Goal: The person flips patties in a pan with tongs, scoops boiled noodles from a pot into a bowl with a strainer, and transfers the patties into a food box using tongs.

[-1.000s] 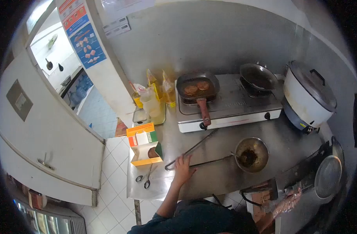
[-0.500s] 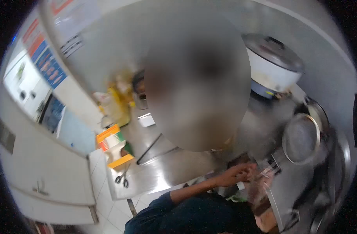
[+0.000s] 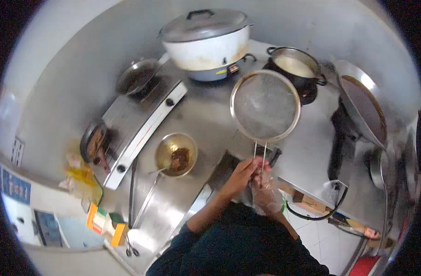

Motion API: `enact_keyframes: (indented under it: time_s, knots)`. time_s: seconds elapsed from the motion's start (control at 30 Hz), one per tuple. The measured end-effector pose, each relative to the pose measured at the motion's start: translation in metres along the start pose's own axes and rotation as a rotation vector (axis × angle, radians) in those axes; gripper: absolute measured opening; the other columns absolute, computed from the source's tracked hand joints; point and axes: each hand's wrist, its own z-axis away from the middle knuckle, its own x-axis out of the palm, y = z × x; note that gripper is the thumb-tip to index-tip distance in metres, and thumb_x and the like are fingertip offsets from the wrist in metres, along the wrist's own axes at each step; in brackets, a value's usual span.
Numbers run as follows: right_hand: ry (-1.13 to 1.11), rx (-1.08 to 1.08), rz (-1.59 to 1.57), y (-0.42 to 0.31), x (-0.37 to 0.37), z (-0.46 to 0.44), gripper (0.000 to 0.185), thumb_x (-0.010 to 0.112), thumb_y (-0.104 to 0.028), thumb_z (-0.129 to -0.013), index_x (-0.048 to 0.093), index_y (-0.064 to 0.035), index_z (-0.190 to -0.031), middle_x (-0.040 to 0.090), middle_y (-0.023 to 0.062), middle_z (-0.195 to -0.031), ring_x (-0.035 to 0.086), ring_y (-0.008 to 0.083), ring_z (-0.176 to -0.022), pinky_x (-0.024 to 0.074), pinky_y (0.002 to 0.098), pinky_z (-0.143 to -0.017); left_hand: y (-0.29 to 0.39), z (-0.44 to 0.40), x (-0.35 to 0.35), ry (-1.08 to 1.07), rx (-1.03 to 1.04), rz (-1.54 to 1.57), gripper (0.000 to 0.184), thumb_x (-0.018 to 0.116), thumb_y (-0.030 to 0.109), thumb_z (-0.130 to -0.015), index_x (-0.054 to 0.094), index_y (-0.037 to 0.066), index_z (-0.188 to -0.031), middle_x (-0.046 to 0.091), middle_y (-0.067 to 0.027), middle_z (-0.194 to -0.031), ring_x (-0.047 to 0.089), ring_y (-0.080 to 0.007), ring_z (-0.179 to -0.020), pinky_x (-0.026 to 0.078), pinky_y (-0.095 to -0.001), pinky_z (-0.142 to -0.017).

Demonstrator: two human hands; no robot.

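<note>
our right grip (image 3: 267, 191), in a clear plastic glove (image 3: 268, 198), seemed wrapped around the handle (image 3: 265, 151) of the strainer (image 3: 265, 103); our left grip (image 3: 241, 174) met it there, curled, though we couldn't tell whether it pinched metal or plastic. we had the strainer up over the desk (image 3: 206, 119), partly covering a dark pot (image 3: 312, 60) in view. we judged it light and stiff-rimmed, its mesh easily dented, its thin handle slippery under plastic, best held low down. farther out stood a metal bowl (image 3: 163, 149) and the white rice cooker (image 3: 210, 50).
</note>
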Motion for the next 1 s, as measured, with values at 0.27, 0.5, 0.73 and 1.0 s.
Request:
enact_keyframes:
  time_s: [0.27,0.5,0.73,1.0]
  knots:
    - [-0.466,0.165,-0.584,0.013,0.08,-0.081,0.038,0.039,-0.04,-0.079,0.051,-0.0048,-0.089,0.05,0.0029,-0.057,0.051,0.0112,-0.057,0.0421,0.0247,-0.052,0.042,0.03,-0.098,0.669,0.281,-0.132,0.032,0.031,0.033,-0.085,0.047,0.006,-0.088,0.046,-0.0021,-0.057,0.045,-0.01,-0.047,0.039,-0.0205,-0.044]
    - [-0.834,0.625,-0.921,0.004,0.208,-0.088,0.034,0.05,-0.031,-0.077,0.045,0.0002,-0.089,0.053,0.0083,-0.072,0.054,0.015,-0.065,0.0455,0.025,-0.059,0.044,0.087,-0.166,1.034,0.237,-0.277,0.035,0.031,0.036,-0.084,0.047,0.005,-0.086,0.037,0.0015,-0.047,0.031,-0.0043,-0.037,0.023,-0.0174,-0.033]
    - [-0.436,0.36,-0.513,-0.028,0.153,-0.136,0.026,0.048,-0.021,-0.072,0.046,0.0011,-0.085,0.053,0.0124,-0.073,0.054,0.021,-0.068,0.0439,0.0287,-0.058,0.06,0.057,-0.186,0.981,0.136,-0.263,0.029,0.031,0.029,-0.085,0.046,0.005,-0.088,0.037,0.0014,-0.048,0.03,-0.004,-0.037,0.023,-0.0175,-0.034]
    - [0.05,0.5,-0.508,0.061,0.167,-0.162,0.048,0.056,-0.036,-0.067,0.041,-0.0013,-0.096,0.047,0.0117,-0.086,0.048,0.0228,-0.068,0.039,0.0364,-0.063,0.114,-0.083,-0.191,0.544,0.281,-0.623,0.022,0.03,0.017,-0.085,0.046,0.006,-0.096,0.041,-0.001,-0.051,0.037,-0.0057,-0.041,0.03,-0.0192,-0.04]
